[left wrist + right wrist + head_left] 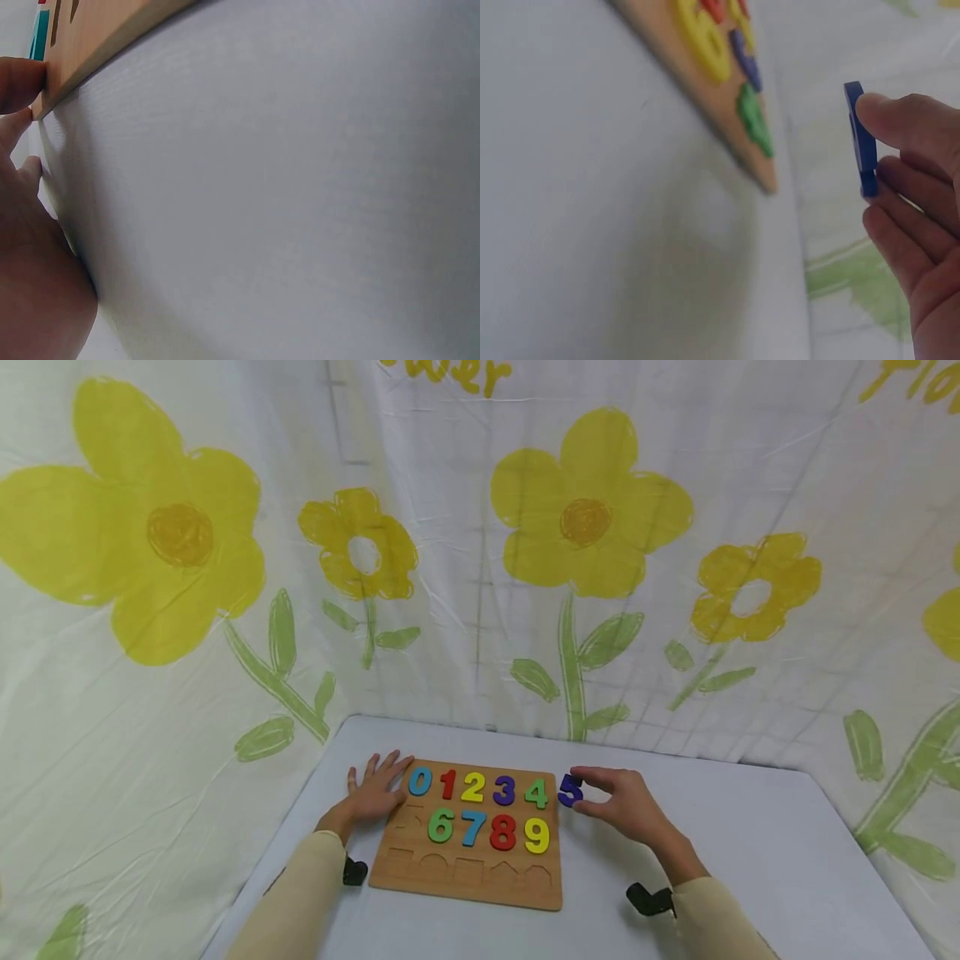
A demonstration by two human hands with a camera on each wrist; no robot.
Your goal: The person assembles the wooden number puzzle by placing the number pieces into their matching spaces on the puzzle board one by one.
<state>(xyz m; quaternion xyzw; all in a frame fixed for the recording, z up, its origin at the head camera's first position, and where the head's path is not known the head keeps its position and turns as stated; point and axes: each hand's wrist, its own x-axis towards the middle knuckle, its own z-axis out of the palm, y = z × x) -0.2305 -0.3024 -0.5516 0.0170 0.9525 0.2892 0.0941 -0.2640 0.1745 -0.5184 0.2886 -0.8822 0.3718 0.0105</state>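
Observation:
A wooden number puzzle board [465, 898] lies on the white table. My left hand [371, 797] is at its upper left corner with the fingers spread, and the thumb [21, 84] touches the board's edge in the left wrist view. Just past the upper right corner, my right hand [630, 806] pinches a dark blue number 5 [569, 792] between thumb and fingers. The right wrist view shows this piece [862, 139] edge-on, held above the table. Coloured numbers sit on the board, among them a green 4 [536, 793] and a green 6 [441, 825].
A bare recess [408, 817] lies left of the green 6, and several shape recesses [468, 871] run along the board's near edge. The white table [750, 835] extends to the right. Behind it hangs a cloth [450, 635] printed with yellow flowers.

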